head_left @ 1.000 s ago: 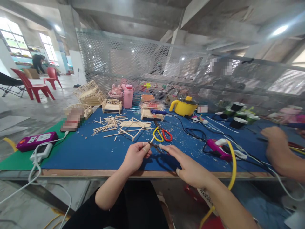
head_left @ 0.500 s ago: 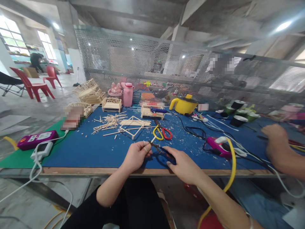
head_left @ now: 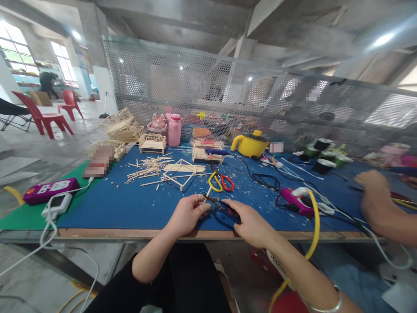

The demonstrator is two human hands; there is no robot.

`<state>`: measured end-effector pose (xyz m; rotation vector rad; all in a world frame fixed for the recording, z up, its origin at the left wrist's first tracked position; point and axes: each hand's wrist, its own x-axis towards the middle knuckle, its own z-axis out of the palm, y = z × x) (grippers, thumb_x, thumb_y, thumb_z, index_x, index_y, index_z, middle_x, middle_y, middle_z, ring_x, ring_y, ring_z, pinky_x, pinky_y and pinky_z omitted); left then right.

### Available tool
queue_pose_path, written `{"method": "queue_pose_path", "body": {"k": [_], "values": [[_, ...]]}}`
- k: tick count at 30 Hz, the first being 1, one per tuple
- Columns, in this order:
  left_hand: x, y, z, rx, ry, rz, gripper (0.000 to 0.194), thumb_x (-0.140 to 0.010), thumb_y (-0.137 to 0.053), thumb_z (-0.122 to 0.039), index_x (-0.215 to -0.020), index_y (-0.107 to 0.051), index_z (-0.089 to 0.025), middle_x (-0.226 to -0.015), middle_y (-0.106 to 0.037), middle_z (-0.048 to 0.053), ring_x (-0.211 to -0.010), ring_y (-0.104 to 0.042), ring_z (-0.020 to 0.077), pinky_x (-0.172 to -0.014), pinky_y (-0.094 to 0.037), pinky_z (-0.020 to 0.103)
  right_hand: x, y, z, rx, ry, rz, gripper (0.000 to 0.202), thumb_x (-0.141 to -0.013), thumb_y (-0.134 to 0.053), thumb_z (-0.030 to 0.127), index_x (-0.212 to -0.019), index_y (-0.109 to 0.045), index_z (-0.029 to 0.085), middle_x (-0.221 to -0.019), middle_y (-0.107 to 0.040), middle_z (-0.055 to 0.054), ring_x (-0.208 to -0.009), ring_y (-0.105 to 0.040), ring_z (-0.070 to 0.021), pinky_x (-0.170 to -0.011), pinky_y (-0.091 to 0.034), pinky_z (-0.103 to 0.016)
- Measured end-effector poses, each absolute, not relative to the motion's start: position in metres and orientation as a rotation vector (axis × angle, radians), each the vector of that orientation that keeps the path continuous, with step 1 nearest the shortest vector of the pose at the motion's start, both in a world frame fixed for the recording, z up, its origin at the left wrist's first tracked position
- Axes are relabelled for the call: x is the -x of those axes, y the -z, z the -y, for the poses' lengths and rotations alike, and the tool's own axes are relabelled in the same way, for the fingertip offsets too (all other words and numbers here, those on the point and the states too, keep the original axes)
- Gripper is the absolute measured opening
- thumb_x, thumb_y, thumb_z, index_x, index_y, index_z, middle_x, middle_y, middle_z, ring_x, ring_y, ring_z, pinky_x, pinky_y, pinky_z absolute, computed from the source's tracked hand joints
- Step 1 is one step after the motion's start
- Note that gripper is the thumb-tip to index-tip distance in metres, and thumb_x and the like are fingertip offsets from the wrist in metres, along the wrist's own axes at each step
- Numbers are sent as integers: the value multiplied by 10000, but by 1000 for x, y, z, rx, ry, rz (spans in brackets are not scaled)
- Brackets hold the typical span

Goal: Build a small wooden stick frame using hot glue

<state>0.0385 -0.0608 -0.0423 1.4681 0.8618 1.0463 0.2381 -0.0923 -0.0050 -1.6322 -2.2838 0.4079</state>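
My left hand [head_left: 187, 214] pinches a short wooden stick [head_left: 206, 194] between thumb and fingertips, just above the near part of the blue mat [head_left: 124, 204]. My right hand [head_left: 250, 224] is closed round the blue handles of a small cutter [head_left: 219, 204], whose dark jaws meet the stick. Both hands hover close together near the table's front edge. Beyond them lie yellow-and-red scissors [head_left: 220, 182] and a loose frame of sticks [head_left: 180, 171].
A pink glue gun [head_left: 298, 201] with cords lies to the right, beside another person's hand [head_left: 374, 195]. A purple power strip [head_left: 48, 191] and a white charger [head_left: 57, 205] sit left. Stick models [head_left: 153, 143], a pink bottle [head_left: 175, 129] and a yellow pot [head_left: 250, 144] line the back.
My right hand went from open fingers by the stick to gripping the cutter handles, and it closed in on the left hand. The other person's hand shifted slightly.
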Motion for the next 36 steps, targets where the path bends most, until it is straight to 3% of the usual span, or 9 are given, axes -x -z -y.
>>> {"method": "queue_pose_path", "body": {"k": [7, 12, 16, 19, 22, 28, 33, 36], "values": [[-36, 43, 60, -1517, -1016, -875, 256, -811, -531, -390, -717, -595, -160, -673, -618, 1, -574, -505, 105, -585, -409, 226, -240, 7, 94, 1622, -340, 2303, 749, -582, -454, 8, -1318, -488, 139, -1237, -587, -119, -1059, -571, -232, -946, -446, -364], [-36, 40, 65, -1674, -1018, -882, 272, -810, -554, -433, -773, -591, -166, -675, -578, -24, -616, -473, 111, -586, -372, 219, -241, 8, 94, 1583, -328, 2307, 748, -586, -447, 10, -1323, -483, 132, -1305, -563, -119, -1177, -533, -247, -1010, -412, -386], [-37, 35, 66, -1795, -962, -1012, 452, -873, -389, -531, -674, -578, -171, -608, -572, -12, -594, -492, 128, -585, -361, 238, -240, 11, 91, 1541, -324, 2337, 739, -590, -452, 19, -1317, -491, 141, -1329, -551, -108, -1219, -510, -244, -1045, -387, -395], [-37, 33, 65, -1791, -974, -1102, 522, -884, -313, -555, -551, -484, -192, -502, -472, -28, -519, -423, 124, -543, -305, 253, -235, 21, 90, 1519, -265, 2334, 724, -604, -450, 14, -1319, -481, 123, -1337, -541, -123, -1231, -497, -242, -1050, -382, -394], [-38, 31, 63, -1806, -985, -1154, 489, -870, -349, -544, -526, -421, -203, -500, -434, -36, -506, -375, 118, -526, -251, 262, -227, 31, 92, 1557, -78, 2294, 723, -598, -436, -14, -1312, -472, 94, -1284, -561, -153, -1193, -508, -257, -1004, -408, -398], [-46, 35, 61, -1791, -1026, -1246, 530, -891, -324, -536, -481, -367, -203, -459, -367, -34, -484, -328, 114, -522, -194, 279, -234, 16, 84, 1856, 533, 2211, 618, -678, -480, 39, -1296, -487, 59, -970, -603, -168, -913, -554, -297, -777, -414, -392], [-45, 41, 66, -1742, -1082, -1212, 514, -888, -309, -576, -537, -344, -202, -499, -355, -44, -509, -335, 109, -515, -217, 256, -262, 6, 52, 2053, 45, 2125, 595, -701, -523, 83, -1292, -479, 137, -1093, -616, -119, -949, -572, -221, -772, -399, -274], [-44, 42, 68, -1689, -1155, -1107, 454, -917, -283, -483, -566, -348, -201, -537, -398, -37, -545, -373, 114, -538, -270, 242, -263, 7, 35, 2100, -33, 2105, 468, -792, -539, 253, -1247, -521, 140, -1070, -639, -118, -930, -594, -221, -748, -417, -268]]}}
